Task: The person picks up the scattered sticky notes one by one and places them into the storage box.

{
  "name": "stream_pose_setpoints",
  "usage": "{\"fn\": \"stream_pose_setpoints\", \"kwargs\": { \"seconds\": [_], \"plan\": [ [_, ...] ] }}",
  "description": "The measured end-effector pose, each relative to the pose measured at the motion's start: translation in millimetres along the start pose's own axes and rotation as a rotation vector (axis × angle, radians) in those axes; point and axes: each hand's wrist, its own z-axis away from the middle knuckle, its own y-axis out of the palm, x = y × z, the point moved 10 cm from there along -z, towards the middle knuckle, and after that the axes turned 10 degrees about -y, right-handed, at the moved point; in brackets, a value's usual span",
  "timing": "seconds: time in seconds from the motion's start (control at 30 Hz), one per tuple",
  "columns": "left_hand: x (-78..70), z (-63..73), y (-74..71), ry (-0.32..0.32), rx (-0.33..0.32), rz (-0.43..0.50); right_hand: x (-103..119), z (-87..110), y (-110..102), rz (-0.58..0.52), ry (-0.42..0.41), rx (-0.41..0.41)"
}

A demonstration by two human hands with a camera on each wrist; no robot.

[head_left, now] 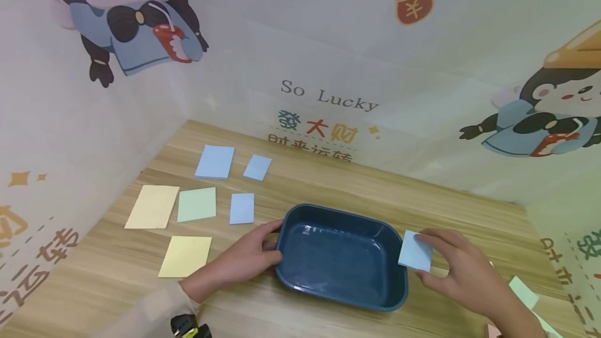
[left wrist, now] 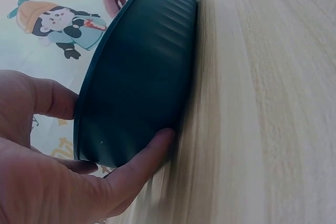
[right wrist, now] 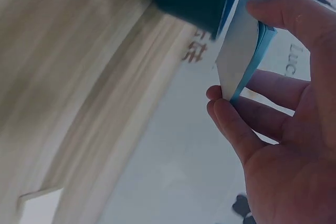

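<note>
A dark blue rectangular plastic basin with rounded corners sits on the wooden table, and its inside shows bare. At its left end my left hand grips it. In the left wrist view, the thumb presses the basin's outer wall low down while fingers lie at the rim. Between thumb and fingers, my right hand pinches a small light blue sticky note pad right at the basin's right rim. Seen from the right wrist, the pad is tilted and its blue sheets fan slightly at one edge.
Left of the basin lie several sticky note pads: a large blue one, two small blue ones, a green one, a cream one and a yellow one. More pads, one pale green, lie beside my right forearm. Printed cloth stands behind.
</note>
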Motion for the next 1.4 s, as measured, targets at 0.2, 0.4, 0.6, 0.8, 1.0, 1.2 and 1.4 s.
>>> {"fn": "stream_pose_setpoints", "kwargs": {
  "seconds": [0.2,0.4,0.6,0.8,1.0,1.2,1.4],
  "plan": [
    [-0.1,0.6,0.6,-0.005,-0.006,0.000,19.8,-24.7,7.3,-0.051,-0.068,0.051],
    [0.2,0.6,1.1,-0.010,-0.006,0.005,39.6,-50.6,17.3,-0.081,-0.099,0.153],
    [-0.3,0.0,0.7,-0.016,-0.016,-0.005,59.4,-71.8,24.5,-0.095,-0.189,0.177],
    [-1.2,0.5,1.4,-0.013,-0.020,-0.007,70.4,-85.9,34.6,-0.119,-0.216,0.234],
    [-0.8,1.1,-0.6,-0.016,-0.035,-0.031,81.1,-98.0,43.0,-0.119,-0.269,0.278],
    [0.7,0.0,-1.8,-0.019,-0.036,-0.028,92.0,-108.9,50.4,-0.091,-0.328,0.317],
    [0.8,-0.5,-0.4,-0.015,-0.019,-0.019,100.7,-119.1,59.7,-0.068,-0.352,0.369]
  ]
}}
